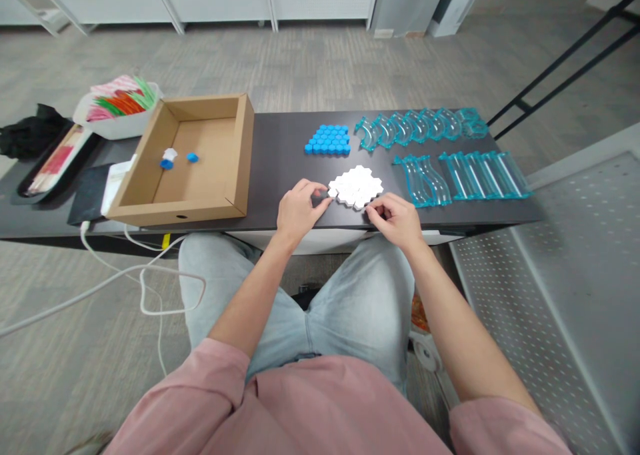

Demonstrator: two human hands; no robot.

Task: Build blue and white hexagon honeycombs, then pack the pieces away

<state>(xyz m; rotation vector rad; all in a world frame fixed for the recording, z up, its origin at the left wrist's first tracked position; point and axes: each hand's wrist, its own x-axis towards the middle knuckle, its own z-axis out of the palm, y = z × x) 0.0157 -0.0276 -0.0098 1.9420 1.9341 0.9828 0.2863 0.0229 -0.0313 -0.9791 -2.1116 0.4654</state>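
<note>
White hexagonal pieces lie packed together in a flat cluster on the dark table, between my hands. My left hand is at the cluster's left edge, thumb and index finger apart, with the index fingertip at the outermost white piece. At the lower right edge, my right hand has its fingers curled and thumb and index tip close together on a white piece, partly hidden by the fingers. Behind the cluster, blue hexagonal pieces stand in tight rows.
Clear teal-edged curved channel pieces line the back right; wavy ones and straight ones lie in front. A cardboard box at left holds a few blue and white pieces. Beyond it is a white bin of colourful sticks. White cables hang in front.
</note>
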